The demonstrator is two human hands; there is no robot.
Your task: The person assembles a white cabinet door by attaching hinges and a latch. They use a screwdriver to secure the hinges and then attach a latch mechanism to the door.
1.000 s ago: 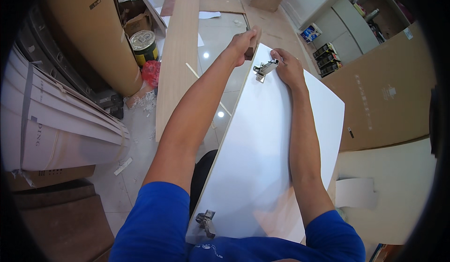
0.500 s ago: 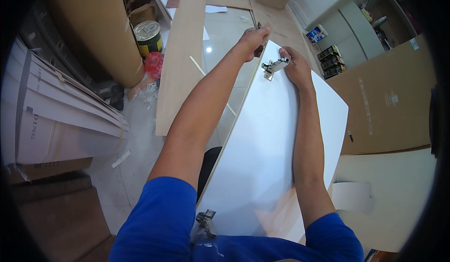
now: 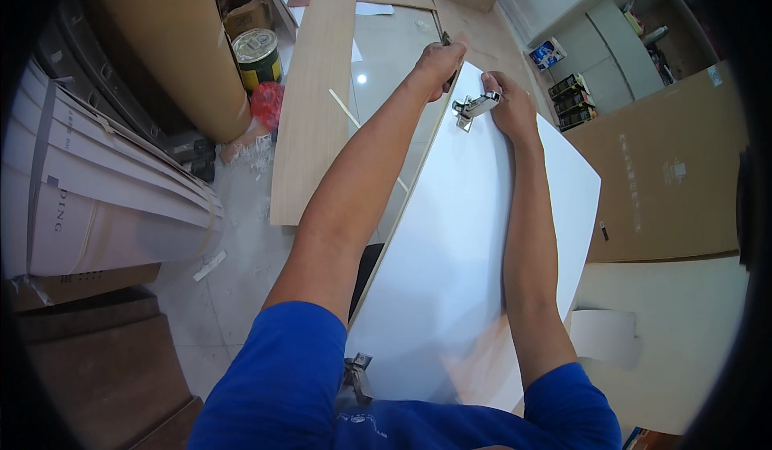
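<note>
We see a large flat white laminated panel (image 3: pixel 474 257) running from near centre out to the far end, lying across the lap. Left hand (image 3: pixel 438 62) is curled shut over the panel's far left edge, w/ a thin dark tool just showing above the knuckles. Right hand (image 3: pixel 508 106) lies on the panel face, grip closed on a small silver metal hinge (image 3: pixel 474 106) at the far corner. A 2nd metal hinge (image 3: pixel 356 372) sits at the near edge. Far left on the floor: long light wooden plank (image 3: pixel 318 88), round paint tin (image 3: pixel 256 54).

Bright blue short sleeves — forearms bare — no gloves or rings.
</note>
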